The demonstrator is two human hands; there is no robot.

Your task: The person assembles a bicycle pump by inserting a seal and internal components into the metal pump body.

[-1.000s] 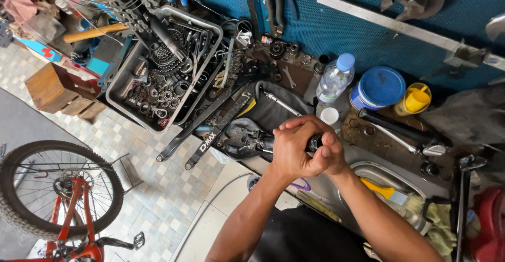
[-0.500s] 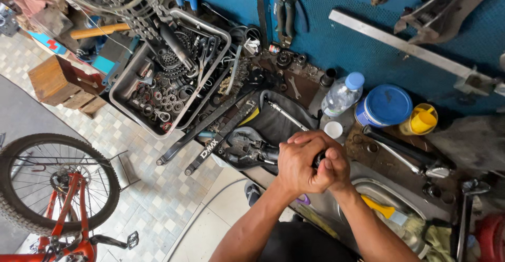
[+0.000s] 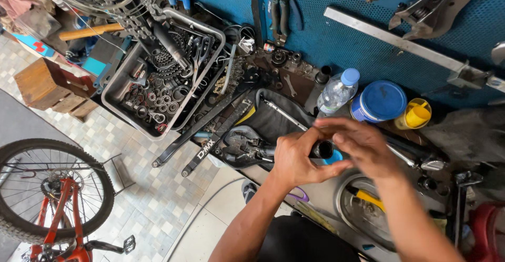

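Change: half a second ago both your hands were clasped tight together; now your right hand (image 3: 363,146) has lifted off, fingers loosely spread, blurred.
Left hand: your left hand (image 3: 297,159) is wrapped round a short black tube (image 3: 323,149), its open end now showing.
Meaning: likely you are re-gripping between twists.
Tube: just below the bottle (image 3: 336,91), above the bench edge.
Count: one bottle, one blue tub (image 3: 380,101) and one yellow cup (image 3: 415,114) right of it, one grey parts tray (image 3: 123,75) far left of it, one bike wheel (image 3: 50,191).
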